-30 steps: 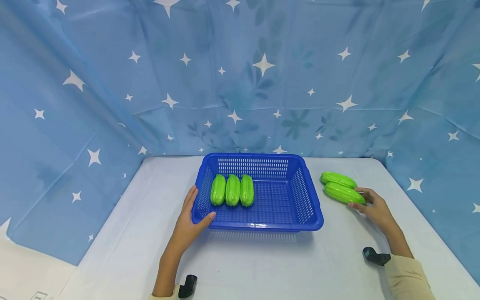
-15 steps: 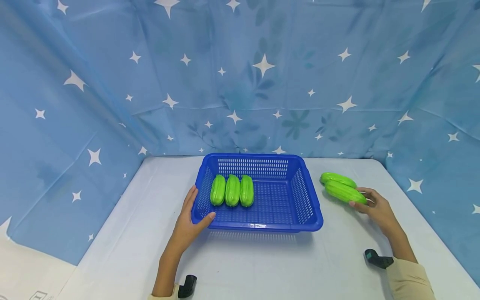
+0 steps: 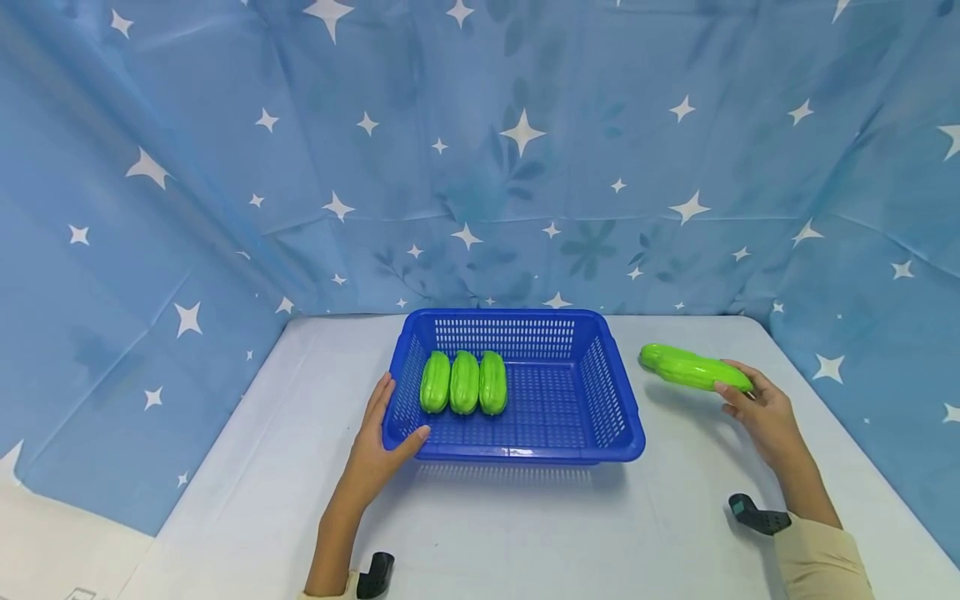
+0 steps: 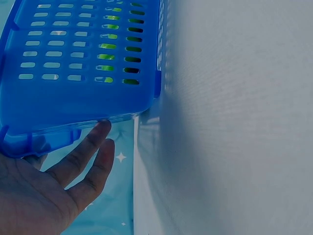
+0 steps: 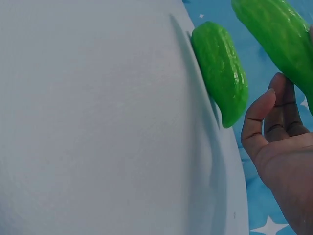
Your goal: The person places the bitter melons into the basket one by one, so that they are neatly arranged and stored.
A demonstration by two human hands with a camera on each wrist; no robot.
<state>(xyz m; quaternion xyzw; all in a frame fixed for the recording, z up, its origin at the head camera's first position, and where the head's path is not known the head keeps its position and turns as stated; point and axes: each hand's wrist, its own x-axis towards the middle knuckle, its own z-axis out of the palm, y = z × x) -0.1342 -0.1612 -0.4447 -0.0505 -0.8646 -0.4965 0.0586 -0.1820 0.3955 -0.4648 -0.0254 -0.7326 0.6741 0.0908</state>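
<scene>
This looks to me like a staged recording corner, a sort of small booth, though I cannot tell what building it belongs to. A creased blue sheet (image 3: 315, 75) printed with white stars (image 3: 522, 132) and faint leaves (image 3: 589, 248) hangs before me and turns in along both sides like a screen. I work at a white-topped table (image 3: 525, 533) just in front of it, and I wear a black wrist device (image 3: 759, 517) on either side.

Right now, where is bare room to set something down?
Free: the basket, right of its three gourds; the table on the basket's near side. Crowded: the table's far right, where the right hand holds one gourd near another gourd.
</scene>
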